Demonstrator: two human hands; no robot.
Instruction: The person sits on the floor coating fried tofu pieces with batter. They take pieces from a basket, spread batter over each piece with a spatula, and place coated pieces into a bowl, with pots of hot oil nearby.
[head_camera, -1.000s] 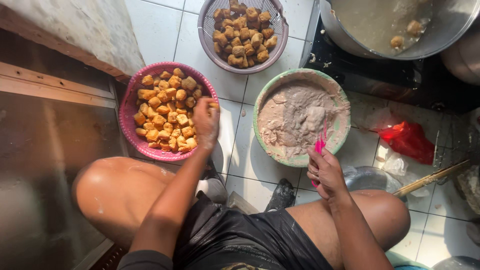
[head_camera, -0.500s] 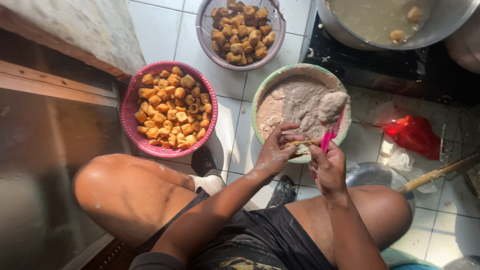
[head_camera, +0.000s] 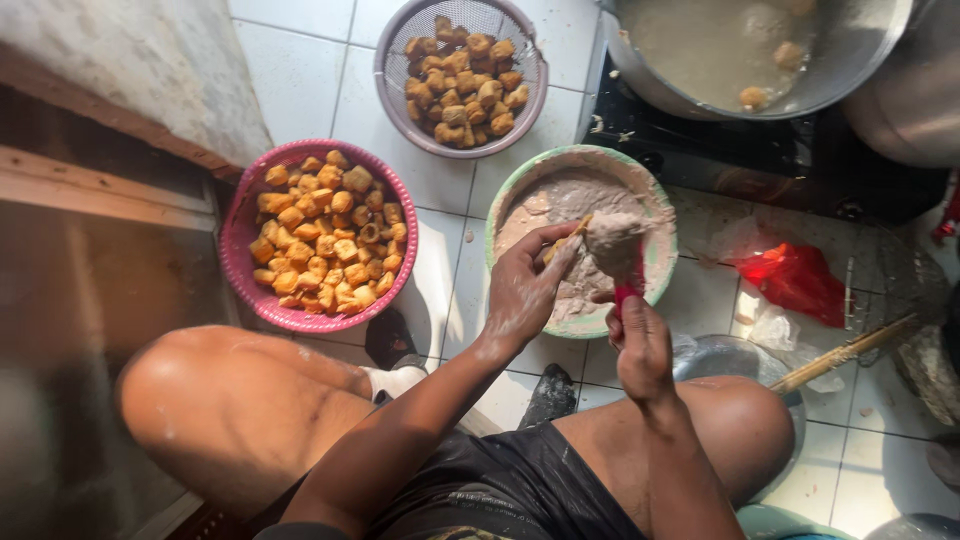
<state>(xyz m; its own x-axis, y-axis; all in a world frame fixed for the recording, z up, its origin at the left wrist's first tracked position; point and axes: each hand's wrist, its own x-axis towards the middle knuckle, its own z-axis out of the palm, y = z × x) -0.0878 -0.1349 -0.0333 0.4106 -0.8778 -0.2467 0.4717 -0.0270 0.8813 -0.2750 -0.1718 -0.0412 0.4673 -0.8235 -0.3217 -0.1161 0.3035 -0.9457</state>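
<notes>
Tofu puff — pinched in my left hand over the paste bowl at 12 o'clock | right hand clamps pink-handled spoon | risk: overloaded paste could drop — or split the puff.

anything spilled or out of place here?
Nothing major. Some paste smears and specks on the white floor tiles beside the green bowl, and a crumpled red plastic bag lies loose on the floor to its right. Baskets and bowl sit upright.
</notes>
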